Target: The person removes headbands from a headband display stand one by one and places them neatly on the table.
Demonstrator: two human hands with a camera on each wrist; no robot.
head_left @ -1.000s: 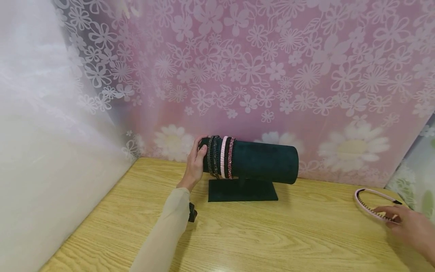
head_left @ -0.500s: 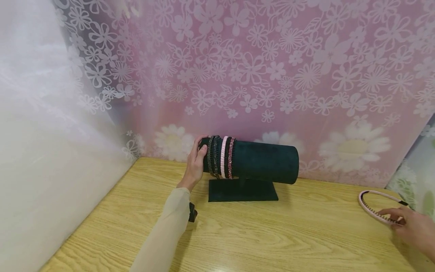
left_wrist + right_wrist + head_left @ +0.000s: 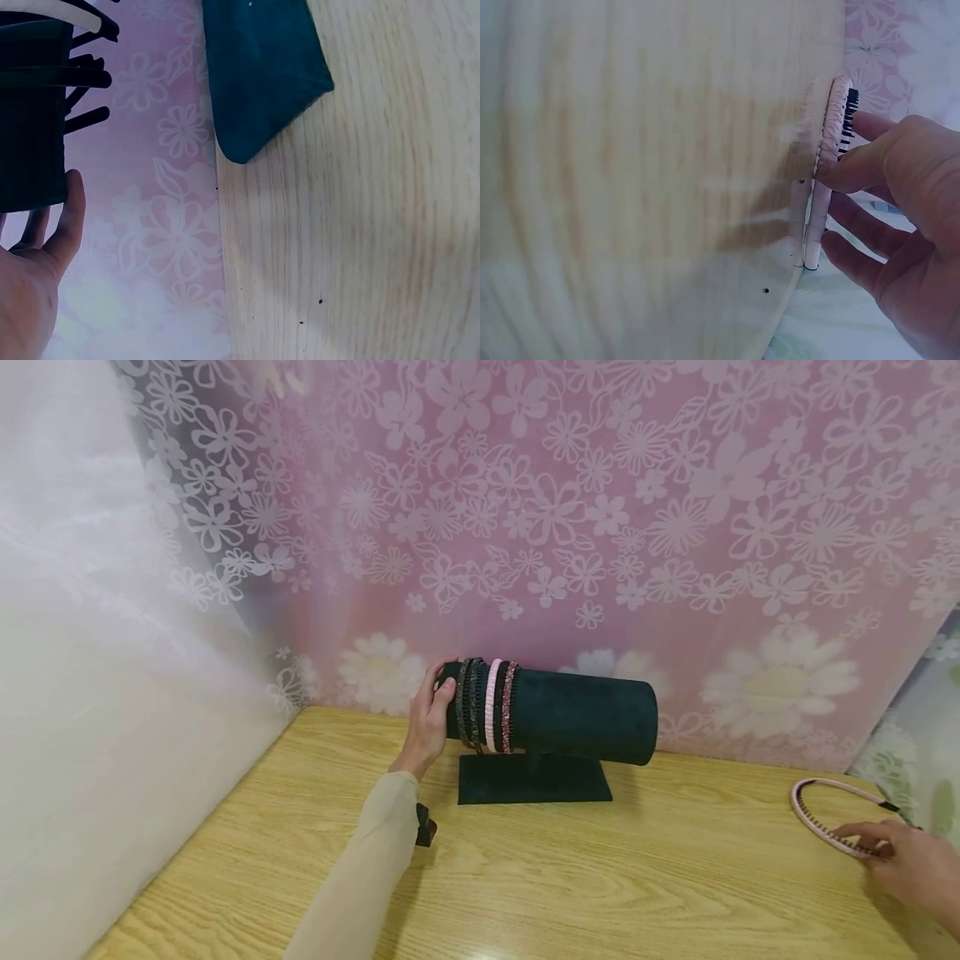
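Note:
My left hand grips the left end of a dark green velvet roll on a flat base. Around that end sit several headbands: dark sparkly ones, a light pink one and a red-pink glittery one. In the left wrist view, fingers of the left hand curl against the roll's end. Far to the right, my right hand holds a pink toothed headband. Thumb and fingers pinch this wrapped headband at the table edge in the right wrist view.
The wooden table runs up to a pink flowered curtain behind the stand. A white sheet hangs along the left side. A small black device shows beside my left forearm.
My right hand has shifted slightly to the right with the pink headband, then stayed almost still. The left hand and the stand keep their place.

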